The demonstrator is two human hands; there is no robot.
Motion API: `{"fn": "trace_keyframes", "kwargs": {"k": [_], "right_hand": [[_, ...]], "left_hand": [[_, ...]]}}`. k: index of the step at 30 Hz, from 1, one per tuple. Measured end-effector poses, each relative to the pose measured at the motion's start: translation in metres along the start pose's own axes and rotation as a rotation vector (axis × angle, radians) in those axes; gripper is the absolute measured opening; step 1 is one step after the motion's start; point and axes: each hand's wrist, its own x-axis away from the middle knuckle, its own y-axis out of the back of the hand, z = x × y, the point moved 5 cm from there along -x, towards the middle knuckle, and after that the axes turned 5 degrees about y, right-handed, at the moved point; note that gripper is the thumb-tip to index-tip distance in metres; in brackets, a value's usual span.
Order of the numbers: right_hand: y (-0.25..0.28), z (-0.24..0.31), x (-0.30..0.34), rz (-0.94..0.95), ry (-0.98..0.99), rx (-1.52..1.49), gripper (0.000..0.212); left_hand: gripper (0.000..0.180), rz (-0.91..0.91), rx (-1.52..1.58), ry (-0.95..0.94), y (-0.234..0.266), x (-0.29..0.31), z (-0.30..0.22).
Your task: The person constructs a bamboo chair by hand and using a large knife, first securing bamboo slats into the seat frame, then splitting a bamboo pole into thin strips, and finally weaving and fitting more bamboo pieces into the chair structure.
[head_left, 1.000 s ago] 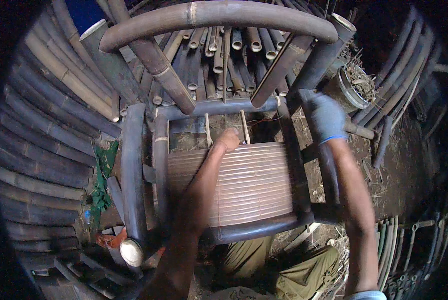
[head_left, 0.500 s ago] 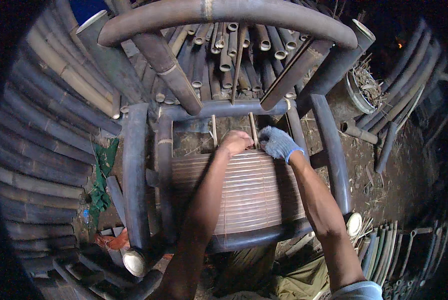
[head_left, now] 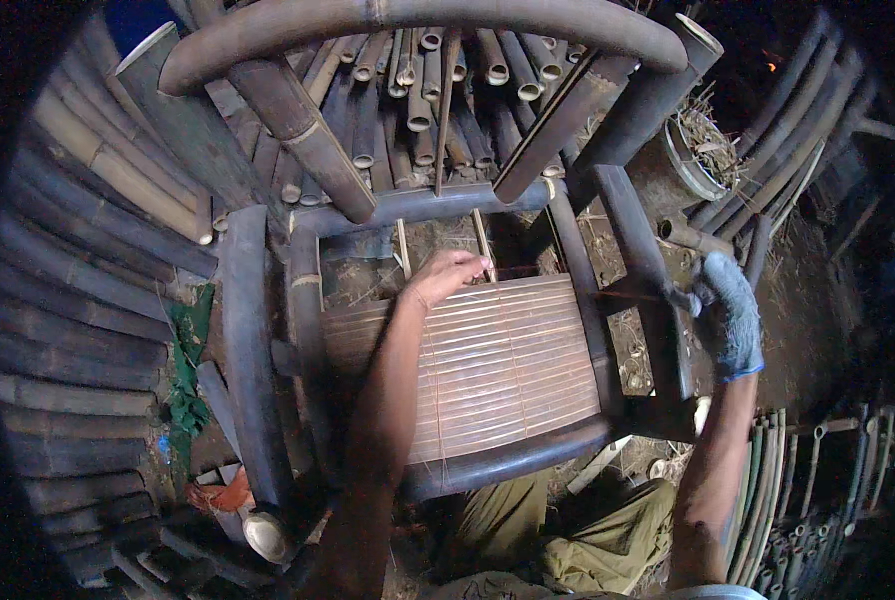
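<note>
A dark bamboo chair frame point(head_left: 248, 350) stands before me, its seat point(head_left: 508, 370) made of pale thin slats bound by reddish cord lines. Bare, my left hand point(head_left: 452, 274) pinches at the seat's far edge, beside one of two thin lengthwise support strips point(head_left: 484, 234). From its fingertips a thin reddish cord point(head_left: 608, 294) runs rightward across the chair's side rail. Out beyond the right armrest point(head_left: 640, 240), my right hand point(head_left: 730, 312), in a grey knitted glove, is closed on the cord's other part. Its fingertips are partly blurred.
Bamboo poles point(head_left: 423, 100) lie stacked behind the backrest, with more poles point(head_left: 78, 330) along the left. At the right back stands a bucket point(head_left: 703, 160) of shavings. A green cloth point(head_left: 190, 370) lies left of the chair; thin canes point(head_left: 758, 490) are at lower right.
My gloved right hand has moved from the seat's far edge out to the right, drawing the cord out. My left hand stays at the strip. The whole view has shifted slightly.
</note>
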Motion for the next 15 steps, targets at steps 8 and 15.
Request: {"fn": "trace_keyframes", "kwargs": {"k": [8, 15], "right_hand": [[0.041, 0.030, 0.036, 0.030, 0.088, 1.328, 0.018], [0.102, 0.140, 0.066, -0.288, 0.642, 2.259, 0.026]], "left_hand": [[0.028, -0.826, -0.112, -0.649, 0.008, 0.036, -0.004], [0.071, -0.121, 0.099, 0.020, -0.008, -0.046, 0.023]]}}
